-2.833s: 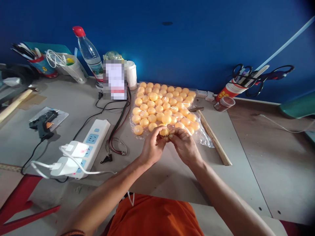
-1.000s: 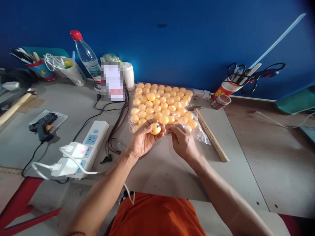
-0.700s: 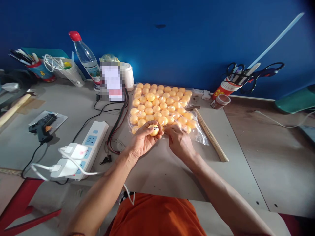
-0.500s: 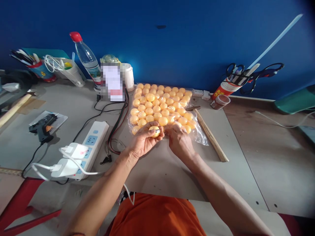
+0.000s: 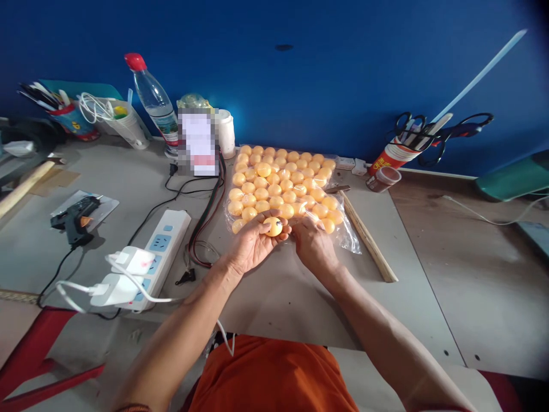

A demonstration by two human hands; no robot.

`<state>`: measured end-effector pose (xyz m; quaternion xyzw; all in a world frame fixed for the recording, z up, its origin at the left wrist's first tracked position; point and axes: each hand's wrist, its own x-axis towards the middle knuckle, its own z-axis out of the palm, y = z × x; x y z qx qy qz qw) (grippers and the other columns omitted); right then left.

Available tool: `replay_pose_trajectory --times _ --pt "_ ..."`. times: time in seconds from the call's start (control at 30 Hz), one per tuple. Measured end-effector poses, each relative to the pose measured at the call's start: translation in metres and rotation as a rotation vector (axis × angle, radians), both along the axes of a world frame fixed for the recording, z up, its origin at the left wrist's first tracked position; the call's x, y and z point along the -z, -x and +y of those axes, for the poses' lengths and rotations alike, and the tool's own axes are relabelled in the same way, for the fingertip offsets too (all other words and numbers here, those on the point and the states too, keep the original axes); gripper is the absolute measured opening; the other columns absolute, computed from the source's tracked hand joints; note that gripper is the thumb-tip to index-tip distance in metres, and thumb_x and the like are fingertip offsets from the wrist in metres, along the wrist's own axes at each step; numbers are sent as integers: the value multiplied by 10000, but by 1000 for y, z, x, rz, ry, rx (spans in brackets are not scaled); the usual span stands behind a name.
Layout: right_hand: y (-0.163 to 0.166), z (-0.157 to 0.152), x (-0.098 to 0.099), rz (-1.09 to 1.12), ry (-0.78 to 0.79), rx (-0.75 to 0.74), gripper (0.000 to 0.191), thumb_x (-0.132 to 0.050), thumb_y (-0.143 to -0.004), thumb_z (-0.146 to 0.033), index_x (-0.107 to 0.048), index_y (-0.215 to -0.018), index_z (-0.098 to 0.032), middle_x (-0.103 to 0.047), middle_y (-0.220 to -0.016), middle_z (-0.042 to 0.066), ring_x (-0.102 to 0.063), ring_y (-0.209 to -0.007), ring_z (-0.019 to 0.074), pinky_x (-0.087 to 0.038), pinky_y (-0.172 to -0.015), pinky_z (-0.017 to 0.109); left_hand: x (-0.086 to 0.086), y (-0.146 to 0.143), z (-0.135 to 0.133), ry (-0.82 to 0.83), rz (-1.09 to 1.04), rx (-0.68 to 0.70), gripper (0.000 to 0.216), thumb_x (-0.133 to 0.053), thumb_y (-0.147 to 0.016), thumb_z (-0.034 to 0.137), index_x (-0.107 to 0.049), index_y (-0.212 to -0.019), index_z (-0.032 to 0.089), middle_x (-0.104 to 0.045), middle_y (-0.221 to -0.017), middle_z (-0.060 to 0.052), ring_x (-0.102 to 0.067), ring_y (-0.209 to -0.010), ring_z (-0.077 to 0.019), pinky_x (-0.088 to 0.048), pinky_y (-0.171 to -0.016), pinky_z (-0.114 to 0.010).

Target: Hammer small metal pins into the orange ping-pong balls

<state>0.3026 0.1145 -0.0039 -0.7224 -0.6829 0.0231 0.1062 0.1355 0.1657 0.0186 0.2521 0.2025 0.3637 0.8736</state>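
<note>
An orange ping-pong ball [image 5: 273, 227] with a dark mark on its upper side sits in the fingers of my left hand [image 5: 254, 243]. Close on its right is my right hand [image 5: 314, 240], its fingers curled together at the near edge of the bag; whatever they pinch is hidden. Just beyond both hands lies a clear plastic bag [image 5: 352, 240] full of orange balls [image 5: 278, 177] packed in rows. A hammer with a wooden handle [image 5: 369, 237] rests to the right of the bag, its head partly under the plastic.
To the left are a white power strip [image 5: 174, 229] with chargers, loose cables and a black glue gun [image 5: 77, 217]. A water bottle [image 5: 154, 103] and a white container [image 5: 225, 134] stand behind. At the back right, a red cup [image 5: 392, 151] holds scissors, beside a small jar [image 5: 384, 178].
The ball has turned in my left fingers: its silvery dark patch has shifted from the side to the top and looks smaller. My hands stay nearly in place.
</note>
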Motion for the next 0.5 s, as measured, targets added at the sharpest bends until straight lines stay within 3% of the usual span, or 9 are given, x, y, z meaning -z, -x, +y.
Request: replay_pose_trajectory --times 0.2,0.5 --pt "-7 0 3 126 -111 -52 223 -455 -909 -138 -628 -773 -176 -592 -841 79 -515 -690 173 -378 -605 273 0 -1 0 -1 17 -22 333 -710 -689 151 -666 -1017 115 -705 -923 -78 -697 -915 -211 -539 -824 -321" --pt "-4 -1 -4 90 -1 3 195 -478 -898 -142 -643 -800 -175 -636 -889 92 -538 -703 181 -362 -604 279 2 -2 0 -17 45 -5 323 -715 -691 156 -659 -1007 119 -706 -908 -80 -699 -910 -219 -538 -839 -347"
